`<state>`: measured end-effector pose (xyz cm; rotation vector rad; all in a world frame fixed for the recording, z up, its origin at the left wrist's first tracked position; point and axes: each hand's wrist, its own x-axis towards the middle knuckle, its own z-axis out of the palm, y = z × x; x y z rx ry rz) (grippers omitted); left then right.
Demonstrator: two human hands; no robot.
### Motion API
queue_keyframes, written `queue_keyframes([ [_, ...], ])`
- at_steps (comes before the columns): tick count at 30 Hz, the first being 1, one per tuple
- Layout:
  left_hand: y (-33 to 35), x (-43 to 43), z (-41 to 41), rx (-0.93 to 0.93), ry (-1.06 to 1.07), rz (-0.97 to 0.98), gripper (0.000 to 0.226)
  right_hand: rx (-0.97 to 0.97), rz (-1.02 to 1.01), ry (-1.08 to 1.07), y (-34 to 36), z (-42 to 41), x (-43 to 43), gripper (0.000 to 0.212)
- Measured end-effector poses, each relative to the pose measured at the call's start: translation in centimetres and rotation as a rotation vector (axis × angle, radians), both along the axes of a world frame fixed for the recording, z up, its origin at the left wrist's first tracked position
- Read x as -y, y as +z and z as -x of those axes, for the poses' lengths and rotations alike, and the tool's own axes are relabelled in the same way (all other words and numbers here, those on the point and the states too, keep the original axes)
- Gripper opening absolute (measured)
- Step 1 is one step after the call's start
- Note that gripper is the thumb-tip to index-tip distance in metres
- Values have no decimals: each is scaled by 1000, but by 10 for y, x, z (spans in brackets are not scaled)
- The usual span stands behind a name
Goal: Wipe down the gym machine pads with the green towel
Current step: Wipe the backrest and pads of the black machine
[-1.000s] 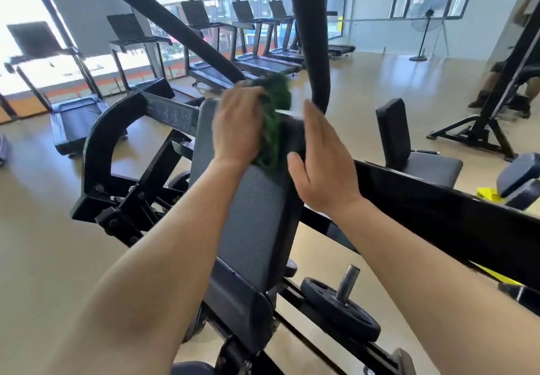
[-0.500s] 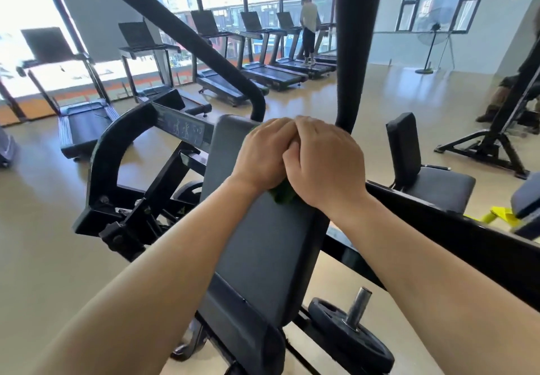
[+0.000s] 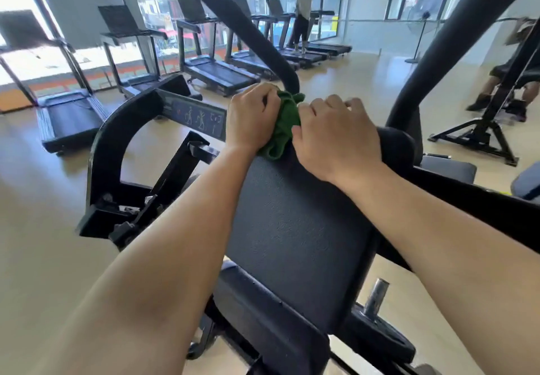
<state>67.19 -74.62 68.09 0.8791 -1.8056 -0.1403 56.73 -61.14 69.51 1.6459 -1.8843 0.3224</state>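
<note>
A dark padded back rest (image 3: 301, 228) of a gym machine stands tilted in front of me. The green towel (image 3: 285, 125) is bunched at the pad's top edge. My left hand (image 3: 252, 117) is closed on the towel's left side. My right hand (image 3: 336, 138) lies on the towel's right side and over the pad's top, fingers curled over the far edge. A lower black pad (image 3: 271, 319) sits below the back rest.
Curved black frame bars (image 3: 242, 24) rise on both sides of the pad. A weight plate on a steel peg (image 3: 377, 295) is at lower right. Treadmills (image 3: 216, 73) line the windows, a person stands on one. Another person sits at the far right (image 3: 508, 82).
My hands were pressed together over the towel; now they have spread apart at the pad's top and more of the green towel shows between them.
</note>
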Motion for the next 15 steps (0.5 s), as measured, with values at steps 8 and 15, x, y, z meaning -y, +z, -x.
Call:
queue_keyframes([
  [8,-78,-10,-44,-194,194,-490,33,-90,10,-12,-3,0,3,37],
  [15,-185,-77,-99,-166,315,-734,36,-81,4,-12,-1,-2,1,39],
])
